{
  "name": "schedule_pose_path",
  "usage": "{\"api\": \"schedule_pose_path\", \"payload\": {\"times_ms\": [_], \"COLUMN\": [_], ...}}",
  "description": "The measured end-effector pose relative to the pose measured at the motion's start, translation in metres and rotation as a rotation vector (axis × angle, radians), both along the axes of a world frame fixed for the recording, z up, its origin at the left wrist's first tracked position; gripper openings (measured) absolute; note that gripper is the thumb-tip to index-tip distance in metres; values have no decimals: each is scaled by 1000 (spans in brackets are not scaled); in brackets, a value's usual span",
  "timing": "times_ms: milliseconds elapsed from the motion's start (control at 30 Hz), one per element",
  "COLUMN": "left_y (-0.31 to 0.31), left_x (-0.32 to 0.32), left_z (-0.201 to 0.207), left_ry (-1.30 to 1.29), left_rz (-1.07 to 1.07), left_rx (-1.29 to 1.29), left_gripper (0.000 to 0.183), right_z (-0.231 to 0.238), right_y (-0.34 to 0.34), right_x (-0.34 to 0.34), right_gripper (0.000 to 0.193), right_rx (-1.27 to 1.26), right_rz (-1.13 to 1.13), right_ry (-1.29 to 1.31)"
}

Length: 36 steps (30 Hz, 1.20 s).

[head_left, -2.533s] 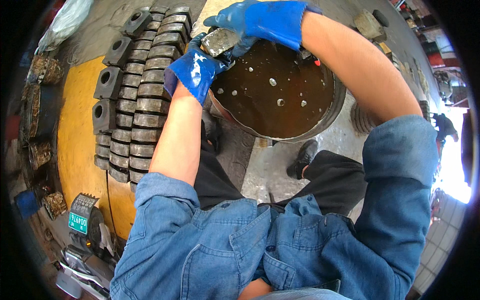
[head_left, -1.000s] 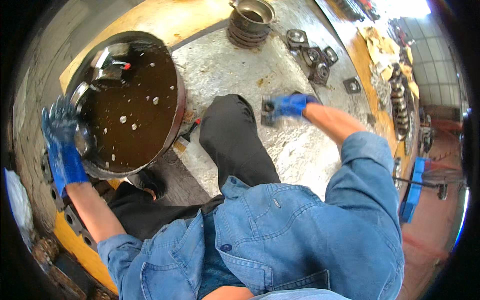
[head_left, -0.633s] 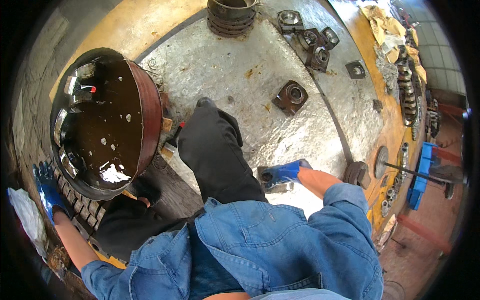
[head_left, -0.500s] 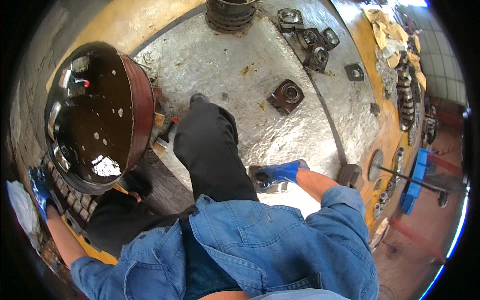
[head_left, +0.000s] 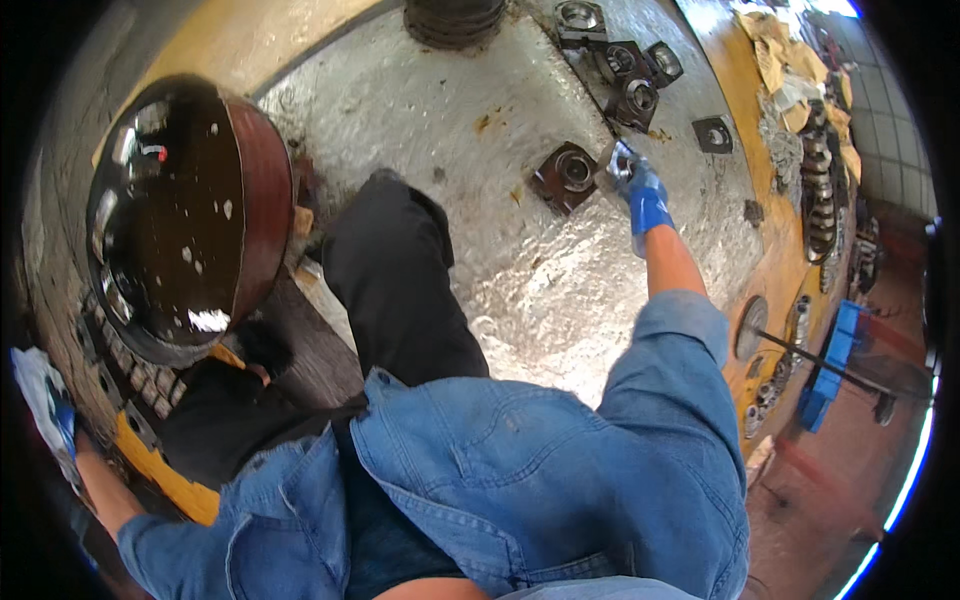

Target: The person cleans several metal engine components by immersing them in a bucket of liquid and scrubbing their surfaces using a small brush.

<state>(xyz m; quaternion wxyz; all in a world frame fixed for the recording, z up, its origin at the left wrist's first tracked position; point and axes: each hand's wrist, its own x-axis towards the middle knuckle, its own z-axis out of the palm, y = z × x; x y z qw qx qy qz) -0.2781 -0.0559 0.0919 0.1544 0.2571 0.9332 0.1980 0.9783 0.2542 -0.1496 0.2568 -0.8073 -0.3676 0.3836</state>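
Observation:
My right hand [head_left: 640,190], in a blue glove, reaches out over the shiny metal floor. It is closed on a square metal block with a round hole [head_left: 622,160], held a little tilted. Just left of it lies a dark square block [head_left: 570,176] with a ringed bore. Several similar blocks [head_left: 632,98] sit beyond. At the far left my left hand [head_left: 64,418], also gloved, is against a crumpled white cloth [head_left: 36,385], its fingers partly covered by it; whether it is cloth or plastic is hard to tell.
A large round drum of dark liquid [head_left: 180,230] stands at left, beside rows of small blocks [head_left: 140,370]. Dark stacked rings [head_left: 455,22] stand at the far edge. Along the right lie a crankshaft-like part [head_left: 818,190], brown paper [head_left: 785,60], a disc on a rod [head_left: 752,325] and a blue tray [head_left: 832,365].
My right hand has moved forward and right from beside my knee, carrying the block toward the others. My left hand has shifted from the small blocks back to the white cloth.

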Motion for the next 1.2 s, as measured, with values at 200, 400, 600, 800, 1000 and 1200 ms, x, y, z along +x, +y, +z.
{"api": "schedule_pose_path", "payload": {"times_ms": [200,400,600,800,1000,1200], "left_y": [4,-19,24,36,23,17], "left_x": [12,9,84,181,199,202], "left_z": [3,-24,-62,-47,-61,-56], "left_ry": [-269,-408,-333,-777,-736,-660], "left_rz": [144,127,-181,-130,152,195], "left_rx": [516,752,567,1020,1037,1002], "left_gripper": [52,52,53,47,38,42], "right_z": [36,111,182,257,256,202], "right_y": [25,22,80,107,-28,-80], "right_x": [-70,-219,-313,-504,-723,-763], "right_gripper": [69,71,64,56,50,46], "right_rx": [139,69,436,877,902,714], "right_rz": [498,650,574,892,1253,1340], "right_ry": [-990,-658,-426,76,212,379]}}
